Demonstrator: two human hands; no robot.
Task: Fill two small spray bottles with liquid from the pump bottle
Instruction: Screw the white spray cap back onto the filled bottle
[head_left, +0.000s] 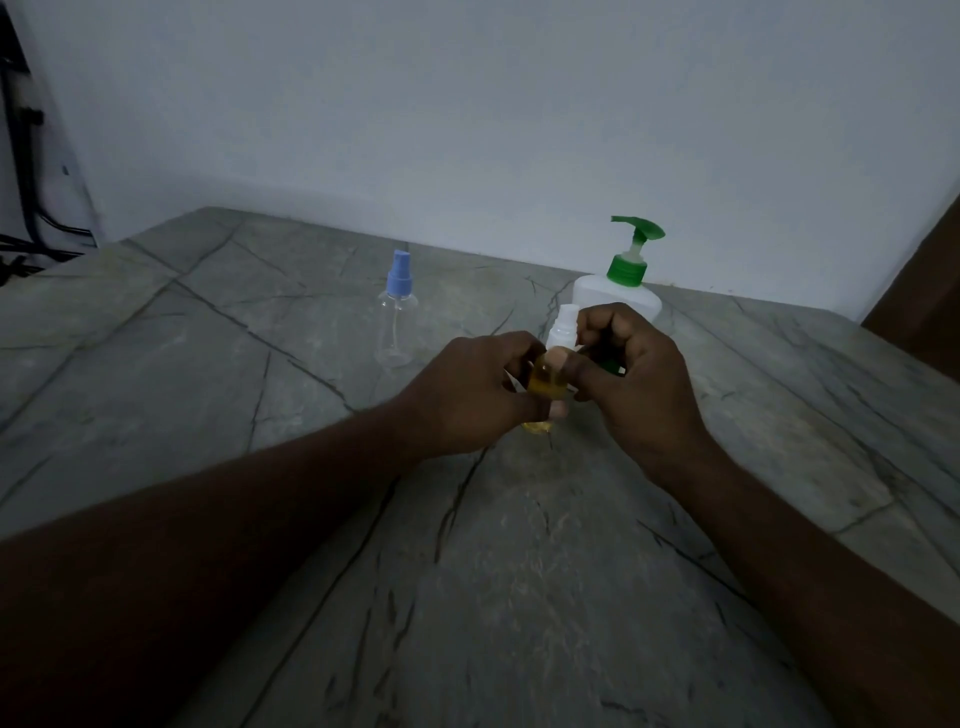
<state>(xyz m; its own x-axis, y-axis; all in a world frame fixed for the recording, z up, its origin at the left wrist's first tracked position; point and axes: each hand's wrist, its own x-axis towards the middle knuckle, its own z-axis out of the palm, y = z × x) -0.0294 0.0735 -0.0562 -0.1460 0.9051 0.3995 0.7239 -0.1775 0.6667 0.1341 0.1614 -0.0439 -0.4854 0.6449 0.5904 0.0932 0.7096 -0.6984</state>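
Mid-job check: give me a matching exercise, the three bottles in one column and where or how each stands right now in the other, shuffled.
Things
1. blue-capped spray bottle
2. white-capped spray bottle
3. pump bottle

States
A. gripped by the left hand and right hand, yellow liquid inside
B. upright on the table just behind the hands, green pump head
C. upright on the table, apart from the hands on their left, clear, looks empty

Pairs: 1-C, 2-A, 3-B
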